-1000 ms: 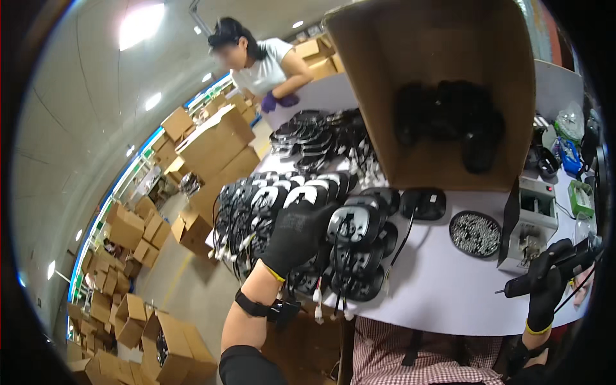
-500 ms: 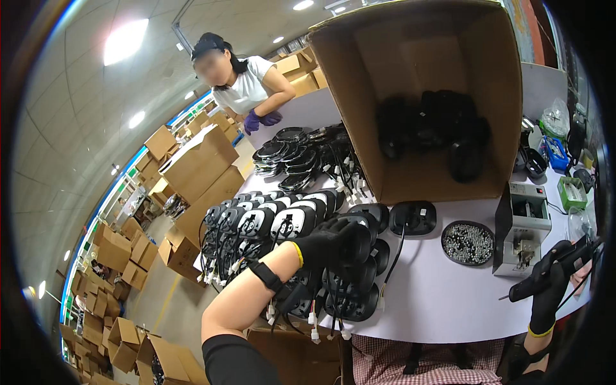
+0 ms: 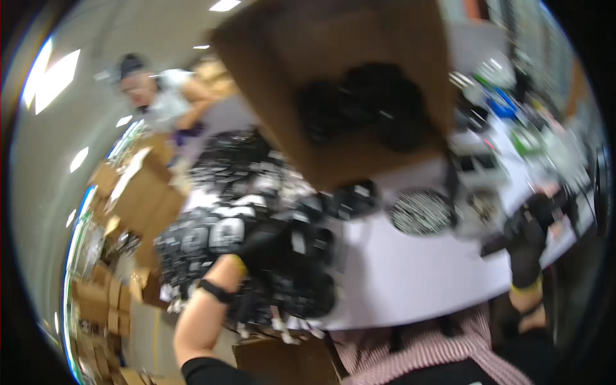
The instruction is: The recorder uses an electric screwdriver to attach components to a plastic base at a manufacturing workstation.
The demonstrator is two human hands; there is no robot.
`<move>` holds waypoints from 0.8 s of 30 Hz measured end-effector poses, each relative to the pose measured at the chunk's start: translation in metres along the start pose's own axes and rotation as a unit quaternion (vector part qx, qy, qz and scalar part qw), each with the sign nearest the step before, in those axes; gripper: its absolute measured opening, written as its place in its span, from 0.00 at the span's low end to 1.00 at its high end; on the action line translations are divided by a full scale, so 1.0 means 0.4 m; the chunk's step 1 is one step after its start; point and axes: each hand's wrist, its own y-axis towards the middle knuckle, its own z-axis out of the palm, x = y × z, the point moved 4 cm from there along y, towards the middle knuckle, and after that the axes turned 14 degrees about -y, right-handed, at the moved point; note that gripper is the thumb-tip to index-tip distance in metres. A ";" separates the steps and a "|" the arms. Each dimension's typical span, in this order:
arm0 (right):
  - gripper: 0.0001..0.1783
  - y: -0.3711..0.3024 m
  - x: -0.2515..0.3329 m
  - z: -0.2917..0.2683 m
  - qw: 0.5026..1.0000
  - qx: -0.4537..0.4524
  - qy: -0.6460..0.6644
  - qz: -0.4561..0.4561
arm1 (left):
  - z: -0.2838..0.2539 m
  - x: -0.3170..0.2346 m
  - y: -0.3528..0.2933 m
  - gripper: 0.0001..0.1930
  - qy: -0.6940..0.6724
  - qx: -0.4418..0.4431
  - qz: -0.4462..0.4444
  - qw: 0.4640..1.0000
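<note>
My left hand (image 3: 264, 245), in a black glove, is over the near right part of a stack of black rounded housings (image 3: 196, 239) with pale inner faces. Its fingers are smeared by motion and merge with the dark parts, so its grip cannot be made out. Over the table's right side, my gloved right hand (image 3: 527, 236) is closed around a black electric screwdriver (image 3: 553, 204), also blurred. White connectors (image 3: 282, 330) on cables hang at the table's front edge. Between my hands and farther back lies a round dish of small metal screws (image 3: 421, 212).
A large open cardboard box (image 3: 269, 83) with black parts inside stands at the back of the white table (image 3: 385, 276). A small boxy machine (image 3: 480, 168) stands right of the screws. Another person (image 3: 173, 96) in purple gloves is at the far left. Cartons (image 3: 144, 212) fill the left side.
My view has swung, so the scene shifts left in the picture and blurs. The left hand stays over the housings; the right still holds the screwdriver, now turned differently.
</note>
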 end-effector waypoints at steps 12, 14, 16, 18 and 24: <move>0.16 0.114 0.176 0.072 0.967 0.096 -0.040 -0.233 | 0.420 -0.211 0.008 0.55 0.319 -0.041 0.201 0.925; 0.13 0.149 0.146 0.069 0.957 0.083 -0.124 -0.250 | 0.548 -0.207 0.061 0.52 0.270 -0.032 0.253 0.928; 0.10 0.162 0.122 0.091 0.947 0.065 -0.177 -0.261 | 0.631 -0.159 0.122 0.52 0.258 -0.057 0.234 0.935; 0.07 0.166 0.091 0.103 0.943 0.123 -0.225 -0.212 | 0.688 -0.136 0.169 0.55 0.232 -0.057 0.201 0.950; 0.13 0.187 0.074 0.184 0.934 0.214 -0.243 -0.150 | 0.729 -0.141 0.202 0.58 0.216 -0.073 0.206 0.951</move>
